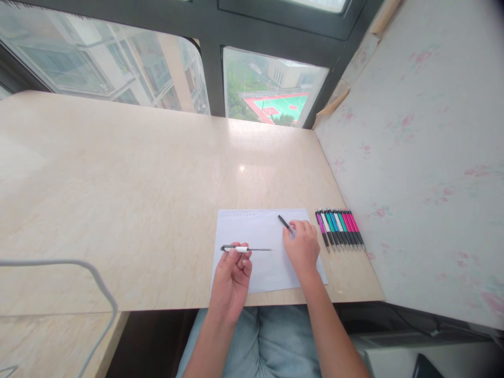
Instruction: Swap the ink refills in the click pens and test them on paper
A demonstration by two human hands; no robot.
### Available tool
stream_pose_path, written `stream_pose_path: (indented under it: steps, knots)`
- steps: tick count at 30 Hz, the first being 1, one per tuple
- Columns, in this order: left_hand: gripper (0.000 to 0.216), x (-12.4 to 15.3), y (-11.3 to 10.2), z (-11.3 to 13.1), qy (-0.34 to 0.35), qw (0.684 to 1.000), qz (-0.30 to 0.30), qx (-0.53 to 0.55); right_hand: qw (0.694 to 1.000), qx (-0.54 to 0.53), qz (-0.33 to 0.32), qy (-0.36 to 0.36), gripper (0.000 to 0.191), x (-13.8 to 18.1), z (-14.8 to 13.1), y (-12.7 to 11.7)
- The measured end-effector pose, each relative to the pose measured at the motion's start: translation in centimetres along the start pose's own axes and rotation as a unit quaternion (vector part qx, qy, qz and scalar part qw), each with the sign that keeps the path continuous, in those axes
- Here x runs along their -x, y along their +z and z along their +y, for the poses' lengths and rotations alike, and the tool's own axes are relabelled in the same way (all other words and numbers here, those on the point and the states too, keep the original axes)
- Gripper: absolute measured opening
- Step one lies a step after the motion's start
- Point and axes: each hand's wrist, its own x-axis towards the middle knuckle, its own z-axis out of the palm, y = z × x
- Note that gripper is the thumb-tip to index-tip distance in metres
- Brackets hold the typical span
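My left hand (233, 273) pinches the white rear barrel of a ballpoint pen (241, 249), which has a dark clip end. From its open front a thin refill (260, 250) sticks out to the right, bare along its length. Over the right part of a white paper sheet (263, 275), my right hand (303, 245) has its thumb and fingers closed around one end of the pen's front barrel (283, 221). That piece has a black grip pointing up and left; its other end is partly hidden by the fingers. Faint writing runs along the sheet's top edge.
A row of several click pens (339, 228) in purple, white, green, blue and pink lies right of the paper, by the flowered wall (425, 157). A grey cable (84, 265) crosses the marble-look desk (129, 205) at left. Windows stand behind.
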Motion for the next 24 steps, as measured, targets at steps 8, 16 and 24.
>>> stream_pose_path:
  steps: [8,16,24]
  knots:
    - [0.009,-0.19,-0.52,-0.12,0.02,0.999,-0.009,-0.028,1.0,0.008,-0.015,-0.021,0.014,-0.19,-0.19,0.31]
    - [0.013,-0.31,-0.66,-0.15,0.028,0.998,-0.006,-0.047,1.0,0.017,-0.012,0.004,0.012,0.14,-0.62,0.04]
    - [0.016,-0.28,-0.66,-0.14,0.041,0.997,-0.003,-0.07,0.999,0.023,-0.017,0.019,0.014,0.33,-0.6,0.22]
